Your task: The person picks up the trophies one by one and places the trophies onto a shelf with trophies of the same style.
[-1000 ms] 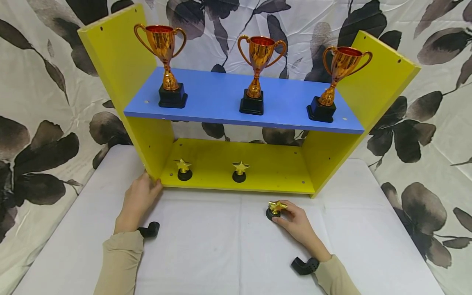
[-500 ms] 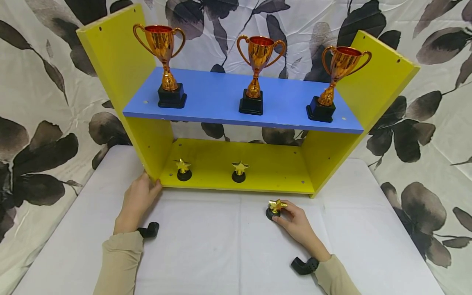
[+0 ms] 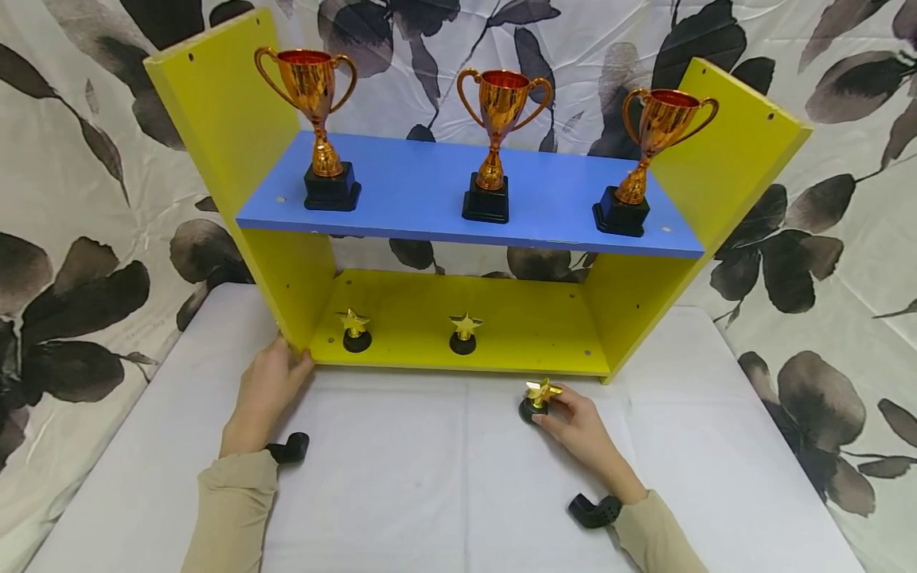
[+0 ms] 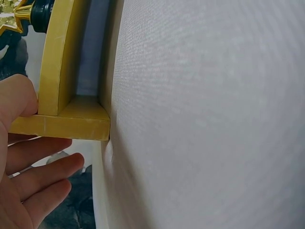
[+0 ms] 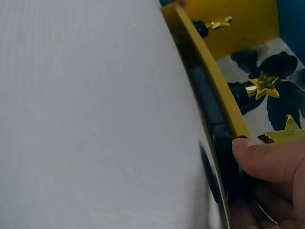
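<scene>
My left hand (image 3: 268,390) grips the front lower corner of the yellow-and-blue shelf (image 3: 462,237) at its left side. In the left wrist view the thumb lies on one side of the yellow board (image 4: 59,126) and the fingers on the other. My right hand (image 3: 580,426) pinches a small gold star trophy (image 3: 540,394) by its black base, in front of the shelf's right part. In the right wrist view the thumb (image 5: 262,157) presses on that base (image 5: 226,164). Two more star trophies, one left (image 3: 355,330) and one central (image 3: 464,334), stand on the yellow bottom board.
Three gold cup trophies, left (image 3: 325,119), middle (image 3: 494,143) and right (image 3: 637,159), stand on black bases on the blue upper board. A white cloth (image 3: 401,477) covers the table. Behind hangs a flower-printed cloth (image 3: 802,263).
My right hand has moved slightly forward and to the right with the star trophy, which now sits a little higher in view. The left hand keeps its place on the shelf.
</scene>
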The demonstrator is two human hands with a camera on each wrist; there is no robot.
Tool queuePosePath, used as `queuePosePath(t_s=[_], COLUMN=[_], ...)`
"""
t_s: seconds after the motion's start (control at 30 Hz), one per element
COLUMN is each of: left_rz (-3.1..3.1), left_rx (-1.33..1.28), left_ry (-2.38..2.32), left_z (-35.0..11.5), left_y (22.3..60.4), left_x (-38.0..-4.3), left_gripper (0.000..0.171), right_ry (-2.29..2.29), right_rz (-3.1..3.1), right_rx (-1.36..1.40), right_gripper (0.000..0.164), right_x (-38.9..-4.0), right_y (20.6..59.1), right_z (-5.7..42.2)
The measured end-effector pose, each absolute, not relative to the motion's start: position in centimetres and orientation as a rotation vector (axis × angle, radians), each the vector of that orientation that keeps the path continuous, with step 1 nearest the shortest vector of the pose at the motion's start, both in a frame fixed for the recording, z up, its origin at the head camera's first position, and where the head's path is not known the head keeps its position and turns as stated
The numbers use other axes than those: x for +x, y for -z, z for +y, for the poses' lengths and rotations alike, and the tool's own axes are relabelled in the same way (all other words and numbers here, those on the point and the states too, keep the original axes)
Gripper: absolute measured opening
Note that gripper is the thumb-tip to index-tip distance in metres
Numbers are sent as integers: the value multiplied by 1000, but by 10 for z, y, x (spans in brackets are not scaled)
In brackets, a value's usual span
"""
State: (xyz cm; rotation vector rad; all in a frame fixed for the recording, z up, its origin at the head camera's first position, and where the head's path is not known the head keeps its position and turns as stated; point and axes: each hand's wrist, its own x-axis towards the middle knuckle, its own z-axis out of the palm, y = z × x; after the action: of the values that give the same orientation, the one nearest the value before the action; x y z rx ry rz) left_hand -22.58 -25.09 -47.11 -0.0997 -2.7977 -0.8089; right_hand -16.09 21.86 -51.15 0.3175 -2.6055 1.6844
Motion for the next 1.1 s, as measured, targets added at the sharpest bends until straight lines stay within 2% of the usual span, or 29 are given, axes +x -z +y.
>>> queuePosePath(t_s=[0.73, 1.1], left_rz=[-2805, -2790], left_rx=[-89, -94], left_ry=[816, 809], left_z=[-251, -252], left_y=[471, 473], left_x=[-225, -226], left_gripper=[29, 29], right_ry=[-1691, -1597], right_rz=[-2498, -2562], right_rx=[379, 221], right_gripper=[37, 36], right_x=[-177, -196], right_y=[476, 469], right_z=[215, 222])
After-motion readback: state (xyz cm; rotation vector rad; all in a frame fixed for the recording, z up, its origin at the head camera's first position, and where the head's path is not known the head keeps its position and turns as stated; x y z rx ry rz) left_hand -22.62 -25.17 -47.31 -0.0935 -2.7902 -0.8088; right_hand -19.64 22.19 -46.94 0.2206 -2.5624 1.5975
